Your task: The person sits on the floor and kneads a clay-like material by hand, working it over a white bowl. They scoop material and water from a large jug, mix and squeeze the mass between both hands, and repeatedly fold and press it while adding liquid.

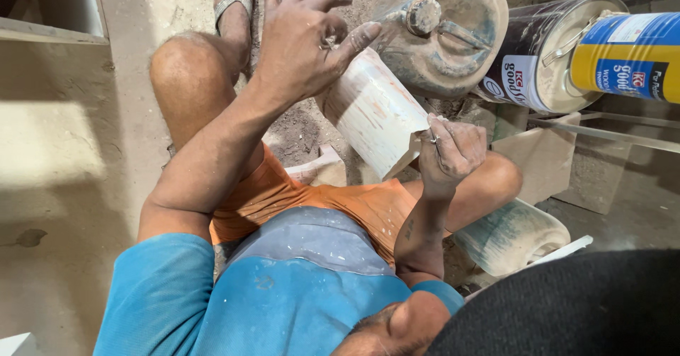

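Note:
I sit on a dusty floor with my knees bent, in orange shorts and a blue shirt. A white moulded block (375,119) with a curved profile and faint orange streaks is held tilted above my lap. My left hand (304,37) is at its far upper end, fingers curled and the index finger pressed along the block's edge. My right hand (455,149), with a ring on one finger, grips the block's near lower corner. Whether something small sits between the left fingers is unclear.
A dusty round can with a capped spout (443,34) stands just beyond the block. Two paint tins, one dark (542,62) and one yellow and blue (630,55), lie on their sides at the right. A board (545,154) and a dusty roll (510,237) are by my right knee.

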The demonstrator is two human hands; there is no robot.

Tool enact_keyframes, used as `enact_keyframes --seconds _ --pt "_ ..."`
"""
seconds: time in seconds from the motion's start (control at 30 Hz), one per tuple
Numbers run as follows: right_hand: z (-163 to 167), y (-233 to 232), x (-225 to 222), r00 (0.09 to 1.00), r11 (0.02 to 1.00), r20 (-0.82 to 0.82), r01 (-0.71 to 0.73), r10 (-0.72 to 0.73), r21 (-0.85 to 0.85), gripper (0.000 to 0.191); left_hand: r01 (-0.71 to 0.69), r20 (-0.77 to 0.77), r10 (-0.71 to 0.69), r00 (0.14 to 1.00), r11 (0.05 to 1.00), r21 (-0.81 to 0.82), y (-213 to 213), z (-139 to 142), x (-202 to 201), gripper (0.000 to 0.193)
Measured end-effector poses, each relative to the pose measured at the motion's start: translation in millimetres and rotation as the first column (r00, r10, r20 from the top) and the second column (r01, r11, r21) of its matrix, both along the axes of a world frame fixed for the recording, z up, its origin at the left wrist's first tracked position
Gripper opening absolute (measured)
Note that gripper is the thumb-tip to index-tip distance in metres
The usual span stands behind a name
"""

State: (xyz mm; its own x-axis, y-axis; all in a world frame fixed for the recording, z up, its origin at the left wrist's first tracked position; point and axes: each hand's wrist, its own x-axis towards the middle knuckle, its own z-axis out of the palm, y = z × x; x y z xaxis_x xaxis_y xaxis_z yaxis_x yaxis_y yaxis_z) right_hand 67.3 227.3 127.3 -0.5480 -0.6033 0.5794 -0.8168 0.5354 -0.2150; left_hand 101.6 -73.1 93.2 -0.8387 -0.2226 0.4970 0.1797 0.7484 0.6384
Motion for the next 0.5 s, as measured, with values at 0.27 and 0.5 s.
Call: enact_keyframes --seconds 0.27,0.5 --pt "-8 3 1 0.998 0.999 0.040 0.039 -0.039 0.010 0.021 0.051 0.052 -0.059 0.997 0.987 0.152 13 -10 -8 0.054" --pt "-59 7 -6 0.979 0.989 0.153 0.121 -0.133 0.082 0.009 0.156 0.082 -0.354 0.932 0.593 0.790 2 1 -9 0.033"
